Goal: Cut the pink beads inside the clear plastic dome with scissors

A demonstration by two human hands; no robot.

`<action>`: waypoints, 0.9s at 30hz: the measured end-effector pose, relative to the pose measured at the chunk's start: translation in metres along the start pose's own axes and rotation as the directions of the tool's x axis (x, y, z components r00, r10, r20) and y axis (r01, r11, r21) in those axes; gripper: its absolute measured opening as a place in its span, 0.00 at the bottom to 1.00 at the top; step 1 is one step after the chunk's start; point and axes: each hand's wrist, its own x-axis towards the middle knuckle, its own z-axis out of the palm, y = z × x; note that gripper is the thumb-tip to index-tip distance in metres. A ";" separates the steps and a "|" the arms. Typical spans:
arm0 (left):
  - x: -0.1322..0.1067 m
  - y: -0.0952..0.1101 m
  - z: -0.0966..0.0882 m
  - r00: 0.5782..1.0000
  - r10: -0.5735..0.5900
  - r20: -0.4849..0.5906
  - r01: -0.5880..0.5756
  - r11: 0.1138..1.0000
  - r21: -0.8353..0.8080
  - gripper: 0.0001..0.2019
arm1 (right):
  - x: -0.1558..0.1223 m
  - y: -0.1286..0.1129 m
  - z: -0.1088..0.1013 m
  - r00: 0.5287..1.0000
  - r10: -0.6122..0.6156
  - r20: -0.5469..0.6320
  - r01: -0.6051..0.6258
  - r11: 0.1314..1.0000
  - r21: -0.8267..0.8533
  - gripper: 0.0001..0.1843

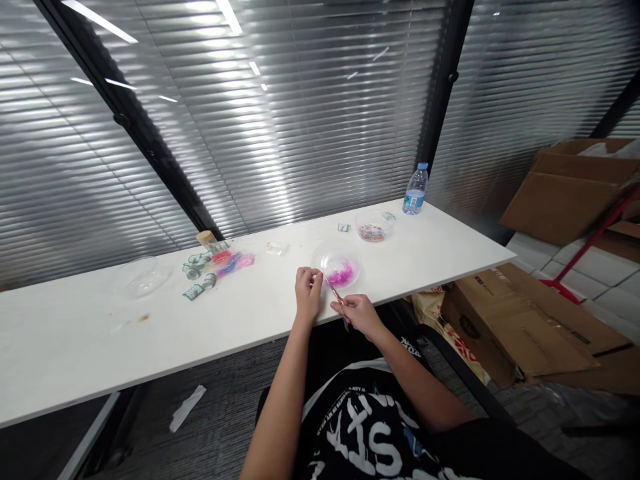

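Note:
My left hand [308, 290] rests on the white table [150, 320] near its front edge, fingers pinched on one end of a thin orange-pink strand [334, 292]. My right hand [359, 313] hovers at the table edge, pinching the strand's other end. The strand runs slanted between both hands. Just behind them sits a clear plastic bowl [336, 256] holding pink bits [344, 274].
A second clear bowl [374, 217] with mixed coloured beads and a water bottle [415, 189] stand at the far right. Small rolls and pink packets [215, 264] lie left of centre, with an empty clear bowl [137, 277] further left. Cardboard boxes [525, 320] crowd the floor at right.

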 end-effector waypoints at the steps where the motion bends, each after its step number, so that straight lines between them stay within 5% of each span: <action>1: 0.000 0.000 0.000 1.000 0.001 0.000 -0.001 1.000 0.001 0.07 | 0.000 0.000 0.000 1.000 0.004 0.004 -0.004 1.000 0.006 0.26; 27: 0.001 0.003 0.000 1.000 0.008 -0.017 -0.007 0.999 0.046 0.09 | -0.003 0.000 0.004 0.998 0.052 0.025 -0.053 0.999 0.014 0.26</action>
